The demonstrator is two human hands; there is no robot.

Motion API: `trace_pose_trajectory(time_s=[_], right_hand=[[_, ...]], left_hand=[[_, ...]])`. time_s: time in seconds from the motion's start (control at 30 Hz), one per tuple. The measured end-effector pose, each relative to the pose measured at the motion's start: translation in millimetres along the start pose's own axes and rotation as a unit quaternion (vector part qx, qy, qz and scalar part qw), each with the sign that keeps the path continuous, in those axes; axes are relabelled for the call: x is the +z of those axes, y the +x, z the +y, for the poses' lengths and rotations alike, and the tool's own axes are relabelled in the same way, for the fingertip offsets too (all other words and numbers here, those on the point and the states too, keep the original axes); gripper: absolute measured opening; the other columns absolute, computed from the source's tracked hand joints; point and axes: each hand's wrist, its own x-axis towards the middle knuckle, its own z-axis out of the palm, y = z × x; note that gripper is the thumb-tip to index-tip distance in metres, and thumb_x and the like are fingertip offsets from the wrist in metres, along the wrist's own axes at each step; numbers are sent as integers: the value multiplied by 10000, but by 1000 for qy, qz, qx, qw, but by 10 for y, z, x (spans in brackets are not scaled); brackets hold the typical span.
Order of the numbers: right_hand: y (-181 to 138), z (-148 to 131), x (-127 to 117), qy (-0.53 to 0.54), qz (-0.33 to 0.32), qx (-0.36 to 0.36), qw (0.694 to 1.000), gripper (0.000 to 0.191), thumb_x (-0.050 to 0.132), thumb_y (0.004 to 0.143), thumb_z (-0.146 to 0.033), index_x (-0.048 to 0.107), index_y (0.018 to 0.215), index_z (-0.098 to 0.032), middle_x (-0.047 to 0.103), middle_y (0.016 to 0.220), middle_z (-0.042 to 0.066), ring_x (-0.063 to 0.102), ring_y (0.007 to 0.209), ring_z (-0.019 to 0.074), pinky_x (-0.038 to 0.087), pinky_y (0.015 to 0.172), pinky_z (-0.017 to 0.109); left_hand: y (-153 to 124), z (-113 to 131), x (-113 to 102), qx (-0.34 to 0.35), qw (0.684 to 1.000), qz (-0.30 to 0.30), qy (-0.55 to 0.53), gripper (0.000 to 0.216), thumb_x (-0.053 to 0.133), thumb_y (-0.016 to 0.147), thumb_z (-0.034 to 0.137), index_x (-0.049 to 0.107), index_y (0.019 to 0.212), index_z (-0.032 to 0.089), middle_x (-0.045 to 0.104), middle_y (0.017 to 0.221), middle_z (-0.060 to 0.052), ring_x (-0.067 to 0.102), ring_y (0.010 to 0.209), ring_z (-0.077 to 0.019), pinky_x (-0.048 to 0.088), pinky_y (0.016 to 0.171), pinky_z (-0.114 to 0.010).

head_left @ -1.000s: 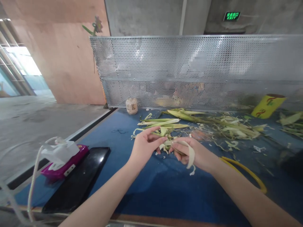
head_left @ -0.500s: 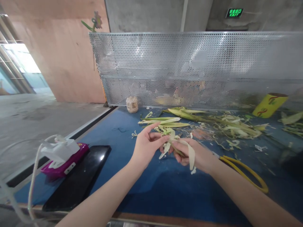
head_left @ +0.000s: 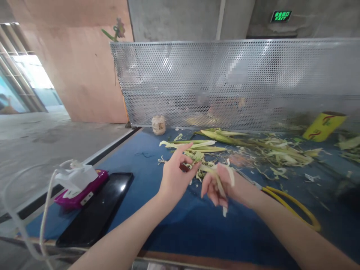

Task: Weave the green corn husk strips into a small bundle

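Observation:
Over the blue table (head_left: 180, 225) my two hands meet at a pale green corn husk strip (head_left: 222, 183). My right hand (head_left: 222, 185) has its fingers curled down around the strip, which hangs below them. My left hand (head_left: 177, 174) is beside it, thumb and fingers pinching a small dark red piece (head_left: 184, 167) with the forefinger stretched out. Just beyond the hands lies a heap of husks and stalks (head_left: 202, 148).
More husk scraps (head_left: 275, 152) spread to the right. A yellow cable (head_left: 295, 206) loops at my right forearm. A black tablet (head_left: 95, 210), a magenta tissue box (head_left: 81, 189) and a white cable lie left. A perforated metal screen (head_left: 225, 82), small jar (head_left: 158, 124) and yellow cup (head_left: 322, 125) stand behind.
My right hand has turned its fingers downward with the husk strip. My left hand closed its pinch and shifted slightly right. The camera moved a little.

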Motion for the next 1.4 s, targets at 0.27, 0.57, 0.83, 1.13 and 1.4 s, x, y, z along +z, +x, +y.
trace_pose_trajectory(time_s=[0.27, 0.57, 0.83, 1.13, 1.4], right_hand=[[-1, -82, -177, -9, 108, -124, 986, 277, 505, 790, -459, 521, 834, -186, 534, 699, 9, 522, 608, 125, 423, 525, 253], [-1, -29, -141, -368, 147, -208, 894, 311, 538, 744, -68, 561, 1000, -243, 515, 941, 27, 471, 623, 83, 415, 541, 216], [4, 15, -164, -508, 151, -298, 794, 219, 537, 772, -87, 666, 857, -242, 544, 983, 41, 519, 693, 103, 455, 657, 253], [51, 34, -207, -395, 233, -291, 840, 138, 619, 744, -157, 706, 771, -260, 612, 1058, 47, 577, 951, 190, 483, 778, 320], [53, 18, -196, -342, 239, -216, 883, 71, 556, 789, -243, 624, 794, -220, 650, 909, 34, 603, 884, 180, 483, 786, 315]], left_hand=[[44, 27, 16, -136, 977, -98, -131, 454, 654, 646, 204, 503, 1069, 143, 520, 514, 76, 489, 386, -80, 401, 450, -217], [54, 35, 10, -281, 907, -103, -295, 513, 720, 600, 205, 484, 1045, 104, 561, 515, 56, 471, 360, -50, 409, 407, -199], [30, 43, 21, -260, 914, -122, -285, 551, 735, 577, 230, 475, 1048, 114, 556, 503, 70, 475, 352, -63, 413, 397, -208], [6, 43, 40, -152, 959, -130, -198, 412, 656, 655, 210, 476, 1022, 156, 532, 544, 76, 514, 423, -91, 457, 442, -236], [-45, 14, 31, -122, 970, -148, -152, 387, 624, 678, 187, 461, 1029, 178, 498, 593, 70, 513, 480, -93, 480, 483, -249]])
